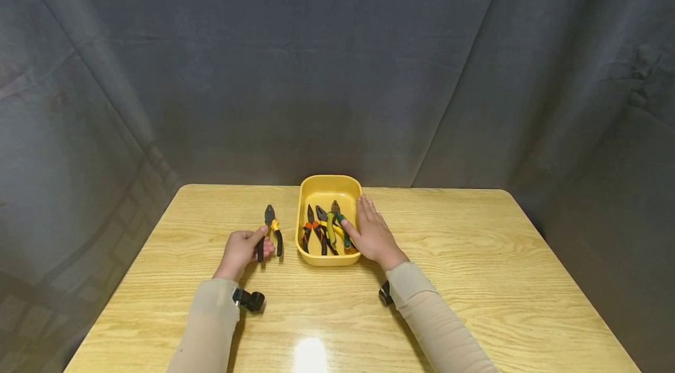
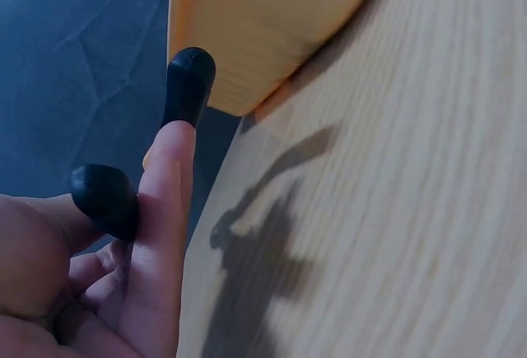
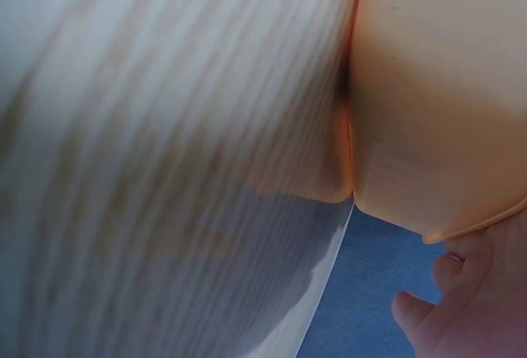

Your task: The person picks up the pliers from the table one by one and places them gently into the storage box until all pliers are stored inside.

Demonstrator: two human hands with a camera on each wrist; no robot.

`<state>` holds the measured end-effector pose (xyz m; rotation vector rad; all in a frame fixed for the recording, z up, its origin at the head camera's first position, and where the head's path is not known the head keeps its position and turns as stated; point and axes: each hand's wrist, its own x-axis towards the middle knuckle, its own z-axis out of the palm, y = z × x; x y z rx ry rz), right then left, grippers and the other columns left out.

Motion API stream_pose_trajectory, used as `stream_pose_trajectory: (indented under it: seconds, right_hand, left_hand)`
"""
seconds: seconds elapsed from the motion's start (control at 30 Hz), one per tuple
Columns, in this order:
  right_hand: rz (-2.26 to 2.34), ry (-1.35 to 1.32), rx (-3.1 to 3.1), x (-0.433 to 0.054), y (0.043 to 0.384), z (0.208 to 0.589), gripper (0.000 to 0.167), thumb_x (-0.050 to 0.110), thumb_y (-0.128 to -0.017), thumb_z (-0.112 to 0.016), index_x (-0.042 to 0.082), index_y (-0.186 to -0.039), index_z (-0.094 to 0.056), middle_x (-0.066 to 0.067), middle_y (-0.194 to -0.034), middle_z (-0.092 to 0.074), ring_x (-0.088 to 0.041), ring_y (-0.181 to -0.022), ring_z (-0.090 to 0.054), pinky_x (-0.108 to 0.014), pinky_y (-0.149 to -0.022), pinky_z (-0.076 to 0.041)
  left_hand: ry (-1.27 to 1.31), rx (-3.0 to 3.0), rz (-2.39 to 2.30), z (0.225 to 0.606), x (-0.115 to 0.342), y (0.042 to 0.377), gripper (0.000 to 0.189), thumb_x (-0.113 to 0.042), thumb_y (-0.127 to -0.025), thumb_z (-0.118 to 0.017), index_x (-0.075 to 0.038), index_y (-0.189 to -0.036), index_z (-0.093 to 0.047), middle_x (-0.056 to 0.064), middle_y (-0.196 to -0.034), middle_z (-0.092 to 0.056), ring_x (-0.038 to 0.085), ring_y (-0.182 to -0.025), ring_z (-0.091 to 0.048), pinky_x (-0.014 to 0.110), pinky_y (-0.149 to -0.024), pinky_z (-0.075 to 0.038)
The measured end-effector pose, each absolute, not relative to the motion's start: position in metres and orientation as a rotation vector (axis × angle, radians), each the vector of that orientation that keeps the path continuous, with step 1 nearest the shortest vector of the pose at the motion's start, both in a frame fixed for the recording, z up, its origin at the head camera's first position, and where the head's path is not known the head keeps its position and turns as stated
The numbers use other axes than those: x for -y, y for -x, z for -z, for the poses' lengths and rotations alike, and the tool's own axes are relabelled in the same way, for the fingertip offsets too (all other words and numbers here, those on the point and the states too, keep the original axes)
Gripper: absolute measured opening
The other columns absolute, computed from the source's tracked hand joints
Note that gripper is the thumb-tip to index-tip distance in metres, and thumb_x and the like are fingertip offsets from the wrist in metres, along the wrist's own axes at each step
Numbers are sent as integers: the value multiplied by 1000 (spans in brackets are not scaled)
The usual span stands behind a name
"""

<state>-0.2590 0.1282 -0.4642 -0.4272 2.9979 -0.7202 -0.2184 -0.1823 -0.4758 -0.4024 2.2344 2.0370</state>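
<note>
My left hand (image 1: 241, 250) grips one black-and-yellow handle of a pair of pliers (image 1: 271, 216), with the thumb on top. The jaws point away from me and the handles are spread. In the left wrist view the black handle ends (image 2: 190, 82) stand off the table, over their shadow. A yellow plastic bin (image 1: 330, 261) stands to the right of these pliers. My right hand (image 1: 375, 238) rests on the bin's right rim, fingers straight, thumb reaching over the inside. Several pliers lie in the bin, among them orange-and-black ones (image 1: 317, 229) and green-handled ones (image 1: 345, 239).
The bin stands near the far edge of a wood-grain table (image 1: 474, 279). A dark grey cloth (image 1: 316, 68) hangs behind the table and along its sides. Small black cameras (image 1: 249, 300) are strapped to both wrists.
</note>
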Motion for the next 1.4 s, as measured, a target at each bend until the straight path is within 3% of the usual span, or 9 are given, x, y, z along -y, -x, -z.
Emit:
stream_pose_trajectory:
  seconds: [0.63,0.83,1.4]
  right_hand:
    - [681,472,-3043,-126,257,465,78,49,-108,-37,-3,-161,-12,-19,-168,-9,-36,-155,-7,-56,-123,-14]
    - [670,477,-3042,-127,256,464,81,56,-108,-30,-2,-161,-11,-18,-169,-9,-34,-156,-6,-54,-123,-15]
    - [707,454,-3033,-128,256,465,77,50,-108,-36,-1,-161,-12,-18,-169,-9,-32,-156,-5,-54,-123,-15]
  left_hand:
    - [353,-2246,-2065,463,175,219,50,-26,-107,-54,24,-114,-61,12,-80,-74,12,-69,-72,23,-66,-60]
    - [340,-2230,-2087,459,171,219,48,-24,-107,-55,23,-112,-61,13,-79,-73,13,-68,-73,24,-67,-60]
    - [251,-2204,-2099,455,161,223,49,-24,-107,-54,24,-112,-62,12,-79,-73,13,-68,-72,24,-66,-60]
